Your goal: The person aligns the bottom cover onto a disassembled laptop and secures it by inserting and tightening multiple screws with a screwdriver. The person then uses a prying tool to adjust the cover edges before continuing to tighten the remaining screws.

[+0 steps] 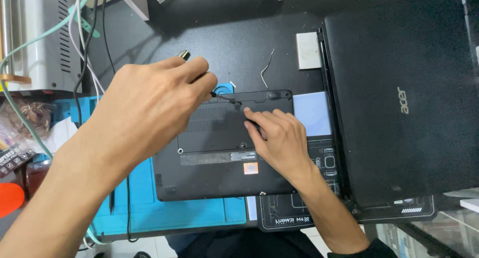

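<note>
A small black laptop [214,173] lies bottom-up on a blue work mat [139,203]. My left hand [149,108] grips a thin screwdriver [227,99] whose tip touches the laptop's underside near its far edge. My right hand [279,138] rests flat on the underside, its fingertips just right of the screwdriver tip. The screwdriver's handle is mostly hidden inside my left fist, with its end [183,54] poking out above.
A larger closed black laptop [404,103] lies at the right on a dark mat [289,215]. A white machine [42,38] with several cables [82,43] stands at the far left. A small white block [308,49] and a thin wire [267,66] lie behind.
</note>
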